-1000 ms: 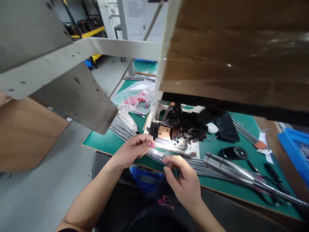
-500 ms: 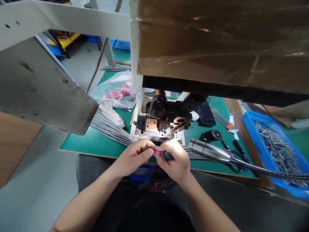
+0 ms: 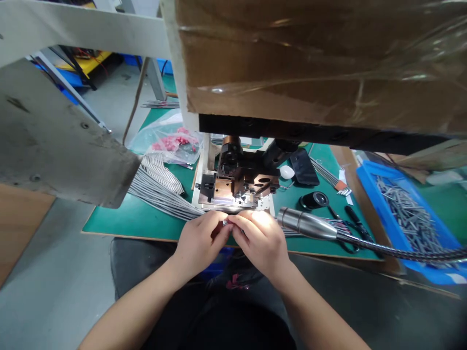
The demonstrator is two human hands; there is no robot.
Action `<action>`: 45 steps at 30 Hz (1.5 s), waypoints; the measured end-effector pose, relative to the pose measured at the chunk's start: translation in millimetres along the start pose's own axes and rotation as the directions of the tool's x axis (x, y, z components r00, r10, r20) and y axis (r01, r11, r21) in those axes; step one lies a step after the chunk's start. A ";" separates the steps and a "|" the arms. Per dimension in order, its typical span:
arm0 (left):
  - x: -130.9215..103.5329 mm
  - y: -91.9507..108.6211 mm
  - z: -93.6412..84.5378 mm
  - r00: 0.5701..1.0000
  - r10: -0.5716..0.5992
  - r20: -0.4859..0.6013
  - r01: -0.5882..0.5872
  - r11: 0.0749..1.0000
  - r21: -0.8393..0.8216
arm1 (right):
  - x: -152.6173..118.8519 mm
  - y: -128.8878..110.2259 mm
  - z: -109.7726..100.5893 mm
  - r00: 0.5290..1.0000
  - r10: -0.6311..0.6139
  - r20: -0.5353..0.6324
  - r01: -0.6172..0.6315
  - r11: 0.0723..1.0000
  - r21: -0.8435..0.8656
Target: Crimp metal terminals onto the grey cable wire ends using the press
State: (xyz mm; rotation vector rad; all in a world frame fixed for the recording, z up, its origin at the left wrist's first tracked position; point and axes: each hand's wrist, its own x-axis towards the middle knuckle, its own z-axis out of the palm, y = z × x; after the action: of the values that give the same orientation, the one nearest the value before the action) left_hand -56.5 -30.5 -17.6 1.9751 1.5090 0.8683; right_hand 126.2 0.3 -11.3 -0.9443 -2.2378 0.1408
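Note:
My left hand (image 3: pixel 200 239) is closed, thumb and forefinger pinched at the front edge of the machine. Fingertip to fingertip with it is my right hand (image 3: pixel 260 240), also pinched. Whatever small piece lies between the fingertips is almost wholly hidden. A bundle of grey cables (image 3: pixel 162 197) runs from the left along the table and passes behind both hands. Just beyond the fingers stands a metal press machine (image 3: pixel 248 182) with a copper-coloured and black tool head. To the right of my right hand, the lamp head (image 3: pixel 304 223) on a flexible neck shines onto it.
A clear plastic bag (image 3: pixel 175 141) with pink pieces lies at the back left. On the right are a black cylinder (image 3: pixel 314 200), scissors (image 3: pixel 352 233) and a blue bin (image 3: pixel 412 214) of grey metal-looking pieces. A taped cardboard-covered housing (image 3: pixel 310 63) overhangs the work spot.
A pink piece showed between my fingertips earlier; now it is covered. My right fingers have closed over toward the left hand. The view has shifted slightly, moving the bench leftward.

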 end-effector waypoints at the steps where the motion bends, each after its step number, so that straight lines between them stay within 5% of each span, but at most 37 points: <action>1: 0.2 0.0 0.3 1.000 0.000 -0.006 0.000 1.000 -0.012 | 0.5 1.4 0.9 1.000 0.013 0.001 -0.013 1.000 0.007; 9: 3.2 -9.7 1.9 0.977 0.004 -0.212 -0.012 0.999 -0.036 | 8.7 22.1 5.8 0.977 0.092 -0.191 -0.114 0.988 -0.104; 19: 4.4 -13.2 4.7 0.974 0.033 -0.223 -0.021 0.998 0.055 | 12.9 28.3 -2.5 0.990 0.050 -0.128 -0.079 0.971 -0.226; 23: 4.3 -13.5 5.5 0.973 0.042 -0.227 -0.032 0.998 0.048 | 13.0 24.4 -0.1 0.978 0.153 -0.138 -0.176 0.970 -0.170; 28: 5.5 -13.1 6.4 0.972 0.055 -0.229 -0.046 0.998 0.044 | 15.3 23.4 7.3 0.887 0.386 -0.253 -0.393 0.919 0.024; 34: 4.5 -13.9 5.6 0.974 0.043 -0.222 -0.033 0.998 0.049 | 21.0 30.2 9.1 0.806 0.581 -0.117 -0.556 0.809 0.188; 45: 5.2 -15.9 7.0 0.966 0.069 -0.251 -0.040 0.992 0.118 | 23.3 31.7 -9.8 0.835 0.547 0.051 -0.530 0.777 0.341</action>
State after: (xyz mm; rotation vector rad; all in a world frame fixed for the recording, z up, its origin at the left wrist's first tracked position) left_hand -60.6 -21.4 -32.7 2.0563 1.6850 1.1190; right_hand 139.7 37.3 -1.8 -1.3447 -1.7498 0.7362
